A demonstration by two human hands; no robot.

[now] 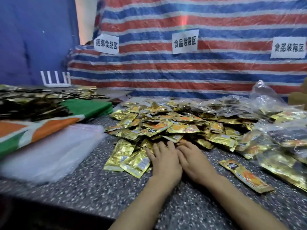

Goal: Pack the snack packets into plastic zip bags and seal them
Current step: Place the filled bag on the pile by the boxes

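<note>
Signs on tarp: 捆绑食品区, 食品装袋区, 食品装箱区

Your speckled grey worktop backs onto a red-white-blue striped tarpaulin carrying three white paper signs; a blue wall stands at your left.

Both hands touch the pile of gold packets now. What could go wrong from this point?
1. The left hand and right hand touch only the edge of the loose pile; a scoop may scatter packets.
2. The single packet lies apart and may be forgotten.
3. The empty zip bags lie off to the left, so carried packets may drop.
</note>
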